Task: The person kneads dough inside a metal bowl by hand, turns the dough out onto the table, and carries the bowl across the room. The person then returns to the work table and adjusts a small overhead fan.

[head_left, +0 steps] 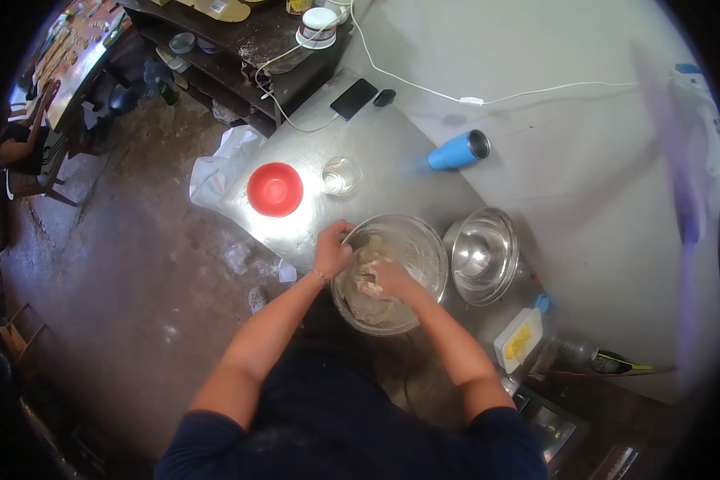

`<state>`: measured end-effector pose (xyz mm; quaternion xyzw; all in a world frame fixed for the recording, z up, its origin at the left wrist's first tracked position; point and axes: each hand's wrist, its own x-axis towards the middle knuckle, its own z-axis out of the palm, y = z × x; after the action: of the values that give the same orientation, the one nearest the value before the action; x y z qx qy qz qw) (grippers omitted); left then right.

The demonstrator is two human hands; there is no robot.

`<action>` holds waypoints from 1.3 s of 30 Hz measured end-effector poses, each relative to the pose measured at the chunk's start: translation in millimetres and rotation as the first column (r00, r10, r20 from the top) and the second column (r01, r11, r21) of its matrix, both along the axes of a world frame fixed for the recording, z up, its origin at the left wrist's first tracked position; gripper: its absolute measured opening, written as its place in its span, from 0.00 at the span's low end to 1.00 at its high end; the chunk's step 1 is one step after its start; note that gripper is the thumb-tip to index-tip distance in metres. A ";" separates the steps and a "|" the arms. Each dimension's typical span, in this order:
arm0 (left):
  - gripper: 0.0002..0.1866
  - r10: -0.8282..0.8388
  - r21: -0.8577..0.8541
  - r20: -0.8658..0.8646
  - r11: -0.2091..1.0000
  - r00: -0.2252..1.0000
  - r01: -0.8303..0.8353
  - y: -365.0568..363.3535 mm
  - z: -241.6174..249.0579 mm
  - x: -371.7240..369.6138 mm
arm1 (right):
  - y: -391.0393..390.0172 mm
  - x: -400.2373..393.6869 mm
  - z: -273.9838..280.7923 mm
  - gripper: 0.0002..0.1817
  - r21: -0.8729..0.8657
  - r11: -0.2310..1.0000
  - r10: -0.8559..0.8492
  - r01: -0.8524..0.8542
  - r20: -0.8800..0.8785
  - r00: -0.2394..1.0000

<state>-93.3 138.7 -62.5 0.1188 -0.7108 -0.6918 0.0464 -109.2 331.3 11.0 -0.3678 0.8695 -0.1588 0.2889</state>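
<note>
A large metal mixing bowl [426,240] stands at the near side of the metal table, with pale, sticky dough [368,302] along its left side and smears on its inner wall. My left hand [333,250] is closed on the bowl's left rim. Down inside the bowl, my right hand [392,282] has its fingers curled into the dough, and dough coats the fingertips. To the bowl's right, touching or nearly so, is a second shiny metal bowl [500,256]. A red bowl [275,190] and a clear glass [341,176] stand beyond my left hand.
A blue tumbler [456,150], a phone [354,99] on a white cable and a small dark object [385,98] lie toward the wall. At right is a white tub [518,340] with yellow contents. Dark shelves [240,48] stand behind; a seated person [28,148] is far left.
</note>
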 end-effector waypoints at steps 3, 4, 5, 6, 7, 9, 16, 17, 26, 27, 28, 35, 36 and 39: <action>0.17 -0.005 -0.035 -0.025 0.999 1.000 0.004 -3.4 6.8 2.1 | 36.0 14.8 24.9 0.25 -0.011 0.981 -0.192 0.192 -0.078 0.978; 0.16 -0.007 -0.045 -0.017 0.999 1.000 0.006 -3.9 9.9 2.3 | 45.4 16.7 32.5 0.25 0.012 0.960 -0.279 0.280 -0.081 0.957; 0.16 -0.011 -0.054 -0.008 0.999 1.000 0.010 -3.7 12.9 2.6 | 52.6 17.6 36.8 0.24 0.082 0.939 -0.327 0.333 -0.076 0.942; 0.15 -0.016 -0.063 0.000 0.998 1.000 0.016 -3.3 13.7 2.2 | 59.1 18.7 39.3 0.24 0.151 0.911 -0.377 0.384 -0.075 0.923; 0.15 -0.014 -0.077 -0.020 0.997 1.000 0.012 -2.1 11.6 0.1 | 63.8 21.0 40.6 0.23 0.220 0.875 -0.426 0.432 -0.077 0.902; 0.14 -0.009 -0.102 -0.053 0.995 0.999 0.003 2.1 8.4 -4.0 | 73.3 33.2 40.4 0.21 0.175 0.859 -0.444 0.482 -0.217 0.869; 0.13 -0.004 -0.089 -0.017 0.996 1.000 0.003 2.9 8.0 -6.0 | 65.2 55.4 2.4 0.32 0.317 0.943 0.110 0.097 -0.576 0.810; 0.13 -0.008 -0.080 -0.012 0.997 1.000 0.007 2.2 9.6 -6.5 | 55.6 61.4 -8.0 0.32 0.317 0.945 0.087 0.083 -0.487 0.869; 0.15 -0.042 -0.104 -0.021 0.994 0.999 0.040 0.4 21.8 -5.6 | 30.6 81.0 -70.1 0.36 0.101 0.977 -0.124 0.189 -0.452 0.883; 0.16 -0.049 -0.106 -0.014 0.993 0.999 0.048 0.8 22.9 -7.0 | 30.6 76.1 -79.5 0.37 0.113 0.978 -0.112 0.178 -0.435 0.893; 0.16 -0.055 -0.089 -0.001 0.995 0.999 0.054 1.5 23.8 -6.8 | 29.5 71.6 -88.9 0.37 0.123 0.979 -0.096 0.161 -0.415 0.904; 0.19 -0.049 -0.026 0.140 0.998 0.989 0.053 2.1 12.6 -9.9 | -8.4 44.8 -135.6 0.37 0.250 0.945 -0.126 0.212 -0.321 0.939; 0.19 -0.066 -0.004 0.176 0.998 0.982 0.067 3.2 12.4 -7.6 | -5.7 46.0 -142.7 0.37 0.255 0.943 -0.123 0.213 -0.330 0.936; 0.18 -0.064 0.001 0.141 0.998 0.988 0.065 4.7 10.9 -8.6 | 8.4 39.7 -198.1 0.38 0.040 0.970 -0.198 0.239 -0.437 0.877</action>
<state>-102.0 143.4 -51.6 0.1441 -0.7171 -0.6815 -0.0259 -69.5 339.7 -187.1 -0.2793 0.9541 -0.0649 0.0871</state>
